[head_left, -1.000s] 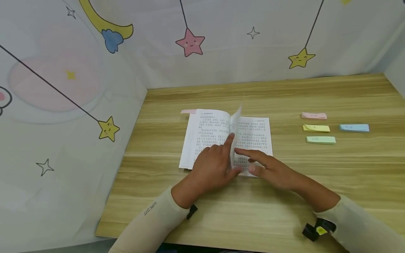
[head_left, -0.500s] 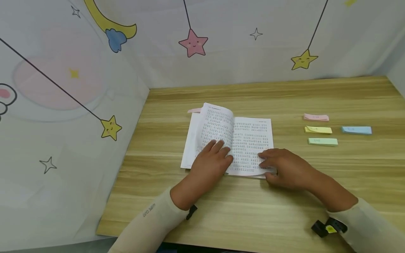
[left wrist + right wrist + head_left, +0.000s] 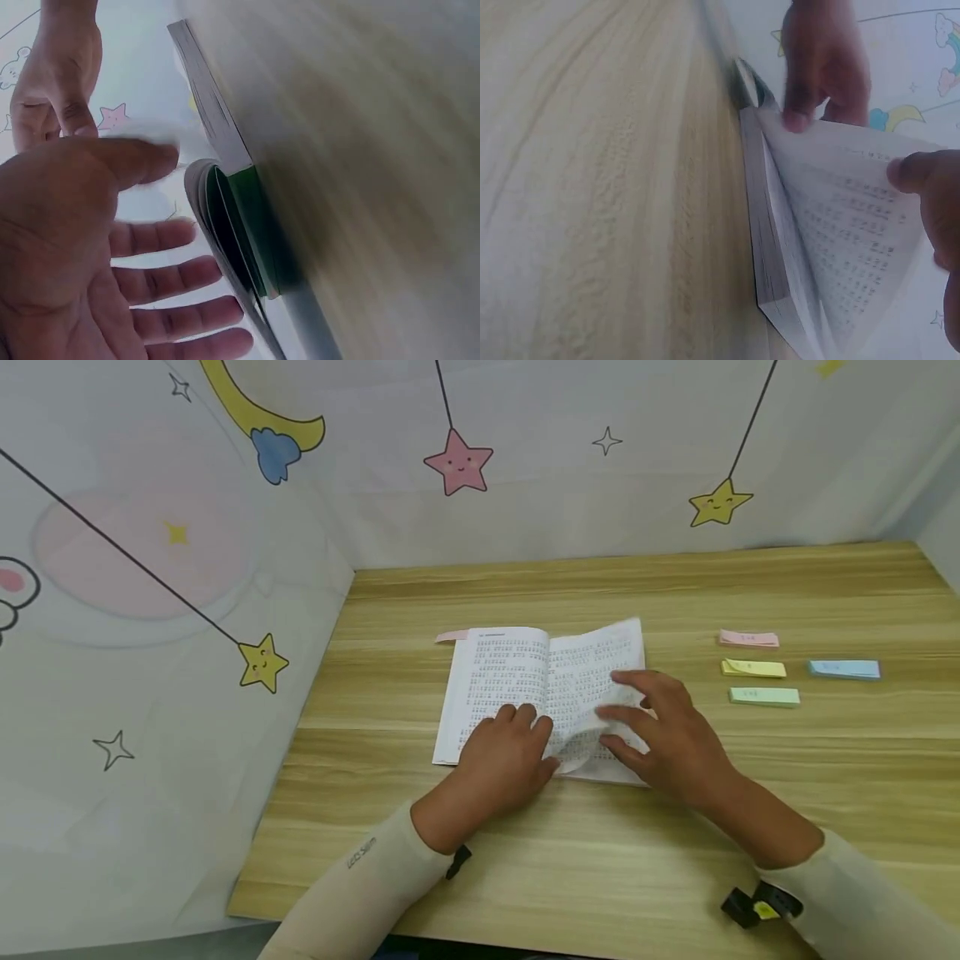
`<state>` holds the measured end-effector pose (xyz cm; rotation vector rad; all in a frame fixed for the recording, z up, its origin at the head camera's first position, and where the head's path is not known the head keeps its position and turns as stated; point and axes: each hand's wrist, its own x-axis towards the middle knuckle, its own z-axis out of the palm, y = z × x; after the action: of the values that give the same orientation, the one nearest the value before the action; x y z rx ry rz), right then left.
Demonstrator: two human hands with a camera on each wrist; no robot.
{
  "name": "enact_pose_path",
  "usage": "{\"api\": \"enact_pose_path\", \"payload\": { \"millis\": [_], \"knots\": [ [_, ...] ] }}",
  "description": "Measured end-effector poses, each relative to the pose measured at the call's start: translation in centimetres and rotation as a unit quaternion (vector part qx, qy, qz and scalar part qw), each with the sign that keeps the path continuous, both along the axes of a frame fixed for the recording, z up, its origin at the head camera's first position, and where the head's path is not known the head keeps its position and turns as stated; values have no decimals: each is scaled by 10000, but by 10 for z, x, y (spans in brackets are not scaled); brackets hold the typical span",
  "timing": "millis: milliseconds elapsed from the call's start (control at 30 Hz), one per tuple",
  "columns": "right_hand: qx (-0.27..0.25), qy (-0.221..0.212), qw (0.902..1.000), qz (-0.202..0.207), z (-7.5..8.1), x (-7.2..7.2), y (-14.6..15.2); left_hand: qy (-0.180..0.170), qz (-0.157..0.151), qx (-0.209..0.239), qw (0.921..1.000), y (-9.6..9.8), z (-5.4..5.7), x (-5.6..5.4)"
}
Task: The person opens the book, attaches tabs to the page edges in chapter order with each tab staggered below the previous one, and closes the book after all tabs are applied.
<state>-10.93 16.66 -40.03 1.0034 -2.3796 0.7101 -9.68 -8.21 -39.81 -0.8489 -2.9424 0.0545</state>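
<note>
An open book [image 3: 504, 672] with printed pages lies on the table. A pink sticky tab sticks out past its upper left edge. My left hand [image 3: 504, 752] rests over the lower left page near the spine; in the left wrist view its fingers [image 3: 176, 281] are extended and relaxed. On the right side, my right hand [image 3: 667, 735] holds a thin page [image 3: 588, 664] lifted, its lower edge curling up. From the right wrist view, the thumb touches the page's underside [image 3: 855, 240], and the fingers beyond it are mostly hidden.
To the book's right lie small sticky-note strips: pink [image 3: 748, 639], yellow [image 3: 753, 669], green [image 3: 764, 697] and blue [image 3: 843, 670]. A white backdrop [image 3: 540, 518] with printed stars and a moon borders the wooden table [image 3: 600, 877] at its back and left.
The upright page came down rightward while my right hand moved to the right edge. Now that hand has moved back left and up, raising a page. My left hand stays near the spine.
</note>
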Motion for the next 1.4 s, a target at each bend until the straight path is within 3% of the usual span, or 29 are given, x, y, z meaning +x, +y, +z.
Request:
{"api": "enact_pose_path", "payload": {
  "millis": [67, 167, 267, 367, 500, 600, 667, 733, 833, 933, 1000, 1067, 1200, 1300, 1400],
  "knots": [
    [26, -583, 9968, -542, 1, 4, 0, 156, 145, 341, 9992, -1, 1, -1],
    [164, -1656, 9778, -1272, 2, 7, 3, 500, 392, 949, 9935, -3, 2, -4],
    [607, -2307, 9611, -1391, -2, 6, 9, 859, 414, 1309, 9868, -5, 1, -7],
    [916, -2329, 9649, -792, -11, 2, 10, 968, 254, 1376, 9854, -8, 1, -8],
    [1168, -2095, 9705, 265, -21, 0, 4, 219, 330, 1608, 9862, -7, 5, -6],
    [1390, -2056, 9668, 607, -22, 2, -4, -191, 577, 1624, 9849, -5, 8, -3],
    [1500, -2071, 9642, 693, -22, 3, -8, -13, 692, 1507, 9862, -4, 8, -3],
    [1607, -2141, 9612, 664, -22, 4, -8, 411, 888, 1385, 9855, -4, 8, -4],
    [1776, -2267, 9562, 523, -22, 3, -4, 1087, 1324, 1084, 9792, -6, 6, -6],
    [1884, -2272, 9545, 428, -20, 2, 2, 1391, 1538, 610, 9764, -9, 6, -7],
    [1884, -2233, 9552, 471, -17, 0, 6, 1346, 1291, 307, 9820, -10, 7, -6],
    [1775, -2164, 9589, 469, -15, -1, 8, 1114, 773, 190, 9906, -10, 8, -4],
    [1237, -1431, 9815, 281, -11, -3, 8, 415, -134, 307, 9986, -6, 8, 1],
    [507, -337, 9978, 245, -9, -4, 1, 142, -243, 444, 9986, -2, 5, 4],
    [-73, 656, 9970, 410, -6, -2, -10, 251, -105, 578, 9980, 0, 2, 5]
  ]
}}
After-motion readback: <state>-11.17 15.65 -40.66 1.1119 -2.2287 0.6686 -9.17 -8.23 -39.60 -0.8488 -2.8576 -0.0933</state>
